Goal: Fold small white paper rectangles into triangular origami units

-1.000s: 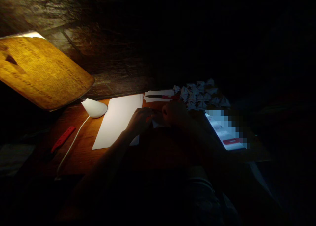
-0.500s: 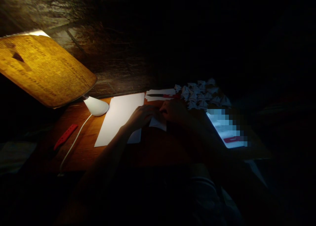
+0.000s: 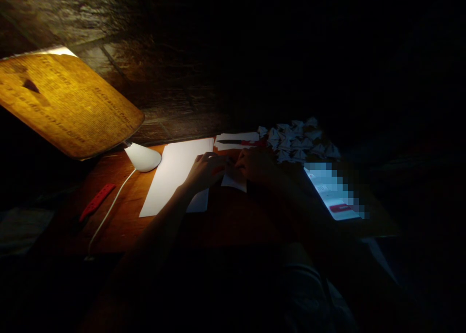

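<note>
A small piece of white paper (image 3: 235, 181) lies in shadow on the wooden table, between my two hands. My left hand (image 3: 207, 169) reaches over the sheets with its fingers bent at the paper's upper left edge. My right hand (image 3: 252, 162) is curled, thumb and finger pinched on the paper's upper right side. The fingertips of both hands are close together there, and the dim light hides part of the grip. Under my left wrist lies a stack of white paper sheets (image 3: 174, 175).
Behind my hands, a knife with a red handle (image 3: 251, 142) rests on smaller paper pieces (image 3: 231, 138). Several folded paper shapes (image 3: 291, 141) sit at back right, near a lit phone (image 3: 327, 192). Left are a lamp (image 3: 143, 157), its white cord (image 3: 111, 207) and a red cutter (image 3: 97, 200).
My left hand's fingers have lifted and spread slightly at the paper, uncovering more of its upper part. The right hand stays almost where it was. The view has shifted a little.
</note>
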Action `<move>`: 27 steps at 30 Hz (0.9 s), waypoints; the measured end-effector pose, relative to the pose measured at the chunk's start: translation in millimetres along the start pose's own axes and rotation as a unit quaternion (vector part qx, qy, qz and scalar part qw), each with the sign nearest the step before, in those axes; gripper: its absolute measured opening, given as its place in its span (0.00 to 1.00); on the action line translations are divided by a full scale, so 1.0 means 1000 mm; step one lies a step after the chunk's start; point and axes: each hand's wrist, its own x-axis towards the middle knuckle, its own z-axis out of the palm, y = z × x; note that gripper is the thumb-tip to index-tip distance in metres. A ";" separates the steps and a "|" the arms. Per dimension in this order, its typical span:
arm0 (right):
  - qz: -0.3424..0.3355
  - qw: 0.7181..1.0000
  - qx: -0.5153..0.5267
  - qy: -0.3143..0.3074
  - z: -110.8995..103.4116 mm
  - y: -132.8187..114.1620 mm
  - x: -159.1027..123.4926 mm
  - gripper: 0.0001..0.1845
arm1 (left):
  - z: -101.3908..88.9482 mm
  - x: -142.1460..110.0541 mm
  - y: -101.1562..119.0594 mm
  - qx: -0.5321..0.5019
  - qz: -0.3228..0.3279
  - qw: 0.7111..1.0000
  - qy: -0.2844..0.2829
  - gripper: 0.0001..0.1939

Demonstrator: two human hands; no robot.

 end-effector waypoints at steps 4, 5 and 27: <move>-0.001 1.000 -0.002 0.007 -0.002 0.000 -0.001 0.16 | -0.001 0.000 0.002 0.006 -0.006 1.000 0.003 0.19; 0.002 1.000 -0.005 0.009 -0.003 0.000 -0.001 0.16 | -0.001 0.000 0.002 0.007 -0.008 1.000 0.004 0.20; 0.010 0.997 -0.062 -0.038 -0.019 0.001 -0.006 0.15 | -0.002 0.000 0.004 0.007 -0.005 1.000 0.005 0.20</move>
